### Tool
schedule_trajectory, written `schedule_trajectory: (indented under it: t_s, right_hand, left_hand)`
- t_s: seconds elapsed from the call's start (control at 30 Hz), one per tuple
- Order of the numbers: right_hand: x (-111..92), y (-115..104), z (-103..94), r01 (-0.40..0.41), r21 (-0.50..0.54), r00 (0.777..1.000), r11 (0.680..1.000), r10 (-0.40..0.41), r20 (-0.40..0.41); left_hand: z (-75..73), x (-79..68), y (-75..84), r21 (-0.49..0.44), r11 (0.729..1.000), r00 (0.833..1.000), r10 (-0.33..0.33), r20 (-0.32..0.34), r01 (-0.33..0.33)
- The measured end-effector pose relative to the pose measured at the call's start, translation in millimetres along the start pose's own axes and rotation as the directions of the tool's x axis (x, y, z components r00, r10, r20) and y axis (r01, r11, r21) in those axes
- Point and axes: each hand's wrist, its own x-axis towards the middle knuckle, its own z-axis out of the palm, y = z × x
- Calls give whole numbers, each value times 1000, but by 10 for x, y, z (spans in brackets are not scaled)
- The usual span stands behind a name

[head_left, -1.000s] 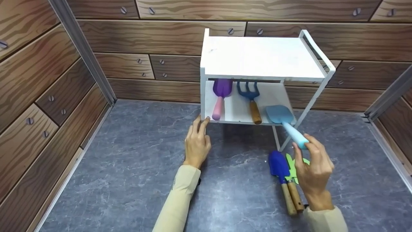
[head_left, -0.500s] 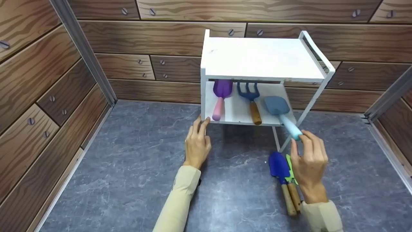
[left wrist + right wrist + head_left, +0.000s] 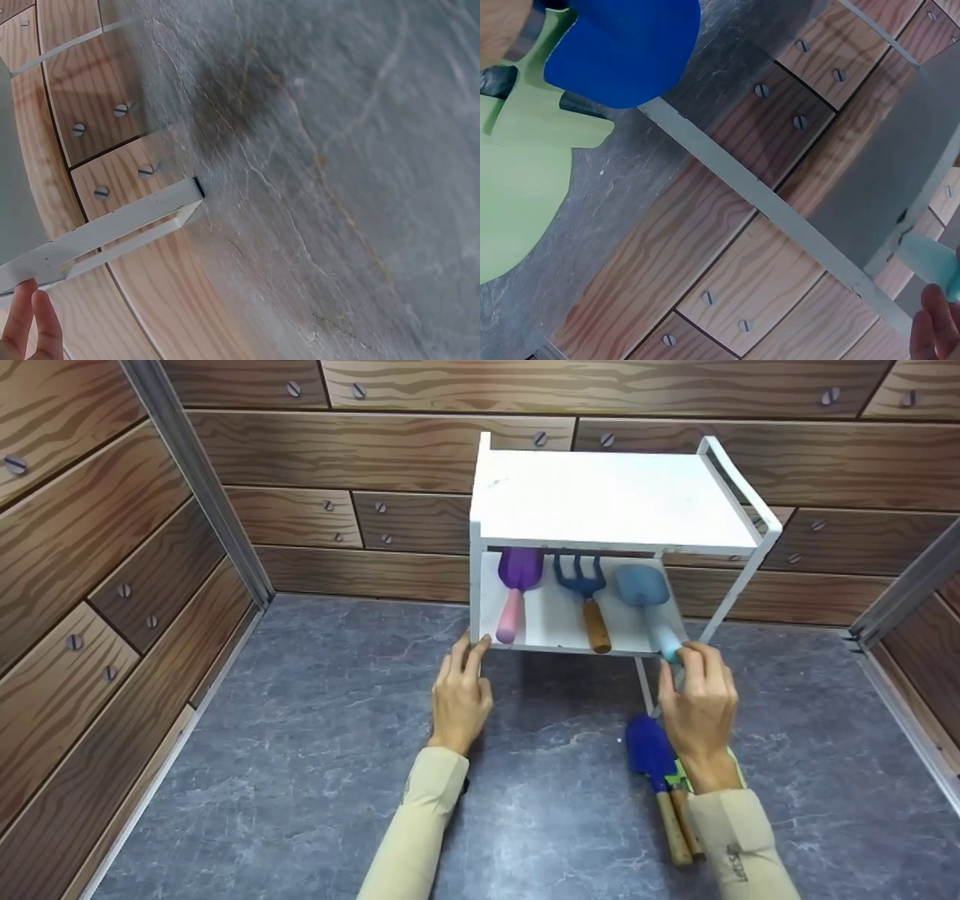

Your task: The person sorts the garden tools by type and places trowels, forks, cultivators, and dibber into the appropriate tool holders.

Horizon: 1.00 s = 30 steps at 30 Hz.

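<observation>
My right hand (image 3: 701, 705) pinches the handle end of a light blue garden trowel (image 3: 643, 586), whose blade is over the lower shelf (image 3: 551, 622) of a white two-tier rack (image 3: 615, 499). In the right wrist view, fingertips (image 3: 932, 319) meet the pale handle. My left hand (image 3: 459, 697) touches the rack's front left post with straight fingers. On that shelf lie a purple trowel (image 3: 520, 570) with a pink handle and a dark blue hand fork (image 3: 581, 581) with a wooden handle, left of the light blue trowel.
On the grey floor (image 3: 337, 735), below the right hand, lie a blue trowel (image 3: 649, 746) and a light green tool (image 3: 525, 187), partly hidden by the hand and sleeve. Wood-patterned walls (image 3: 360, 450) stand behind and on both sides.
My right hand has moved forward and left, carrying the light blue trowel deeper over the lower shelf and turning its handle straighter. The left hand has stayed at the post.
</observation>
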Motion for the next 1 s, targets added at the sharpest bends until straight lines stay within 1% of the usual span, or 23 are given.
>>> schedule_trajectory:
  t_s: [0.13,0.33,0.63,0.77,1.0]
  right_hand:
    - [13,20,46,-20,15,999,1000,19,40]
    - [27,25,100,-56,39,997,998,54,52]
    - [57,46,160,-46,-23,997,999,47,58]
    - [73,43,170,-54,-45,996,998,57,74]
    - [57,34,120,-57,-54,992,997,63,111]
  left_hand:
    - [6,9,-2,-3,1000,1000,7,-4,-7]
    - [5,4,-7,-6,1000,1000,2,4,-2]
    - [-1,1,3,-2,1000,1000,3,2,-3]
    - [0,5,7,0,1000,1000,3,2,-3]
    - [0,-11,0,-2,1000,1000,-7,18,7]
